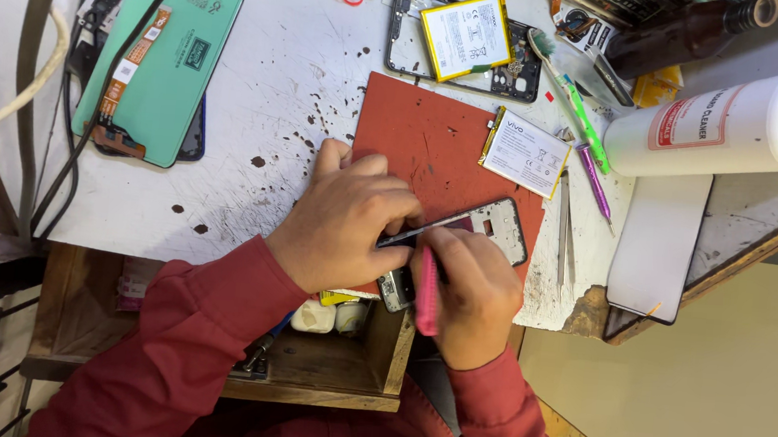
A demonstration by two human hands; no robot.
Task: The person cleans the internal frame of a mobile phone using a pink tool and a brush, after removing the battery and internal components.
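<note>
- Red sleeves lead up from the bottom edge to both hands, which meet over the near edge of a scratched white worktable (260,97).
- Left hand (345,217) lies curled on a black rectangular phone frame (499,225), fingers pressed together and clamped on its near end.
- Right hand (468,289) is closed around a pink flat-handled tool (427,291), its thumb and fingers bunched tight at the frame's lower edge.
- That phone frame lies tilted on a dull red rectangular work mat (432,139), half hidden under the hands, its far end bare.
- White flat battery pack (525,152) rests at the mat's right edge, just beyond the frame.
- Metal tweezers (565,225) and a purple slim tool (594,181) lie to the right of the mat, with a green toothbrush (578,109) further up.
- Pale rectangular glass panel (660,240) overhangs the table's right near corner.
- White plastic bottle (729,125) lies on its side by the right edge, a dark brown bottle (691,30) beyond it.
- Second black phone frame (403,35) near the far edge carries a yellow-edged battery (466,35).
- Mint-green phone display panel (166,53) with an orange flex cable lies at the left far corner.
- Open wooden drawer (331,371) shows beneath the table's near edge.
</note>
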